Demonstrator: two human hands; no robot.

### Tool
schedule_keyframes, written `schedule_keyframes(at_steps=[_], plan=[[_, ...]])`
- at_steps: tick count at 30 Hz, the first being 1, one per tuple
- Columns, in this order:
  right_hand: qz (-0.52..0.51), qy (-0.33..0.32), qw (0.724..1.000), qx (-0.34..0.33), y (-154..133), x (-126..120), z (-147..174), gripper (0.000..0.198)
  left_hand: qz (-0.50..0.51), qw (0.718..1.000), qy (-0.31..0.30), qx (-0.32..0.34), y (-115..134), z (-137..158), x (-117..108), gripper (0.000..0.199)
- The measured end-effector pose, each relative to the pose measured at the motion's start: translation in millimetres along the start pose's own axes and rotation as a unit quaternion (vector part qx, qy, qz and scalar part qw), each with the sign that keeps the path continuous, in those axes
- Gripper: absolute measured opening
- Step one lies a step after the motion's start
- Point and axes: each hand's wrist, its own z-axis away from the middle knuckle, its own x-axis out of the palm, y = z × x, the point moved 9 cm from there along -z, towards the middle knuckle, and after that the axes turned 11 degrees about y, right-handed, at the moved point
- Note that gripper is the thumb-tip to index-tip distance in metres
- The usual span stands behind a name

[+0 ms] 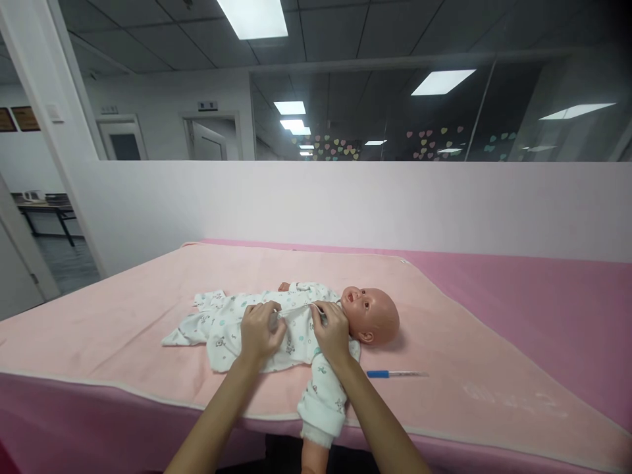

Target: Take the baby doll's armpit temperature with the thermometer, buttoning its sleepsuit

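Observation:
A baby doll point(378, 319) lies on its back across the table, head to the right. It wears a white printed baby garment point(230, 329) with small green and grey figures. My left hand point(261, 332) pinches the front edge of the garment at the doll's belly. Near the doll's neck, my right hand point(333, 332) grips the same edge, and the cloth is drawn up taut between both hands. The near sleeve point(323, 395) covers the doll's arm, which hangs over the table's front edge. My fingertips are partly hidden.
A pink blanket point(459, 368) covers a darker pink table cover point(557, 303). A pen with a blue cap point(395, 374) lies to the right of my right forearm. Behind the table stands a low white wall point(345, 204) with glass above it.

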Motion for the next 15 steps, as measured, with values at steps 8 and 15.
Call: schedule_keyframes(at_steps=[8,15], plan=[[0.004,-0.005,1.000,-0.001,1.2,1.1,-0.7,0.021,-0.008,0.999,-0.017,-0.027,-1.6,3.8,5.7,0.013],[0.005,-0.002,1.000,-0.003,1.2,1.1,-0.6,0.021,0.018,0.999,-0.003,-0.033,-2.8,3.7,2.3,0.010]])
